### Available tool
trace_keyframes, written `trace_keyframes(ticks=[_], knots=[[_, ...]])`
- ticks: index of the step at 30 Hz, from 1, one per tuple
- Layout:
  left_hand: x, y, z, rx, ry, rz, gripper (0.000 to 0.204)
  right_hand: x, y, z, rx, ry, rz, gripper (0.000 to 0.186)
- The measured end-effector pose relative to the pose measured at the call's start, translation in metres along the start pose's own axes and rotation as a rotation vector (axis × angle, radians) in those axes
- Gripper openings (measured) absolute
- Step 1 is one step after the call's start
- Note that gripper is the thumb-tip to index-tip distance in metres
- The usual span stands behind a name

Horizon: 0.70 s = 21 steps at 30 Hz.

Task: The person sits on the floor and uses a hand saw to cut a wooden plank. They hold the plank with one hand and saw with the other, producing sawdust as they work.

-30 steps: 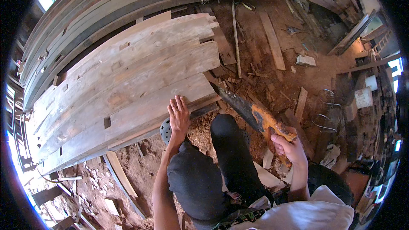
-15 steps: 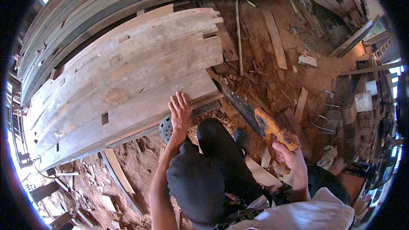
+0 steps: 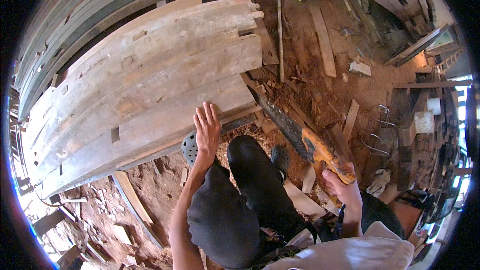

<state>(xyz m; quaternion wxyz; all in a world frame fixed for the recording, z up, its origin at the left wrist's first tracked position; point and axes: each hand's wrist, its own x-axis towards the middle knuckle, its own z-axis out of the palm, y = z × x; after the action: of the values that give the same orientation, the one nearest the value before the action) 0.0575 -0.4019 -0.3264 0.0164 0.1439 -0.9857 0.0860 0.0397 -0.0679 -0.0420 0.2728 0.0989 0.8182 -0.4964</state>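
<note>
My left hand (image 3: 206,132) lies on the nearest pale wooden plank (image 3: 145,115), close to its right end, fingers stretched out along the top face. My right hand (image 3: 342,190) grips a hand saw by its worn orange handle (image 3: 322,152). The saw's long dark blade (image 3: 280,120) slants up-left, its tip at the plank's right end; I cannot tell whether it touches the wood. Further pale planks (image 3: 165,55) with cut notches lie alongside the nearest one. My dark-clad knees (image 3: 222,217) are bent below the boards, with a perforated rubber clog (image 3: 189,147) beside my left hand.
Long stacked timbers (image 3: 100,12) run behind the planks. Loose boards (image 3: 322,40), offcuts (image 3: 122,232) and a whitish block (image 3: 359,68) lie on the dirt floor. At right are bent metal rods (image 3: 375,150), white containers (image 3: 424,121) and leaning wood (image 3: 417,45).
The view has shifted a little, so the planks sit higher in the picture. My left hand stays on the plank, and the saw keeps its place by the plank's end with only slight movement.
</note>
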Motion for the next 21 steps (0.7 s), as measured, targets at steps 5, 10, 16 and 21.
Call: trace_keyframes(ticks=[5,10,16,21], knots=[[0.002,0.001,0.002,-0.087,-0.071,0.002,0.061,0.052,-0.011,0.019,-0.039,-0.132,0.087,0.019],[0.004,-0.002,0.004,-0.039,-0.063,0.013,0.062,0.135,0.076,0.095,-0.239,0.083,-0.27,0.025],[0.0,-0.002,0.006,0.047,0.021,0.018,0.059,0.12,0.061,0.046,0.209,-0.152,-0.124,0.021],[-0.001,-0.002,0.003,-0.032,0.022,0.012,0.06,0.064,0.006,0.011,0.238,-0.133,-0.072,0.018]])
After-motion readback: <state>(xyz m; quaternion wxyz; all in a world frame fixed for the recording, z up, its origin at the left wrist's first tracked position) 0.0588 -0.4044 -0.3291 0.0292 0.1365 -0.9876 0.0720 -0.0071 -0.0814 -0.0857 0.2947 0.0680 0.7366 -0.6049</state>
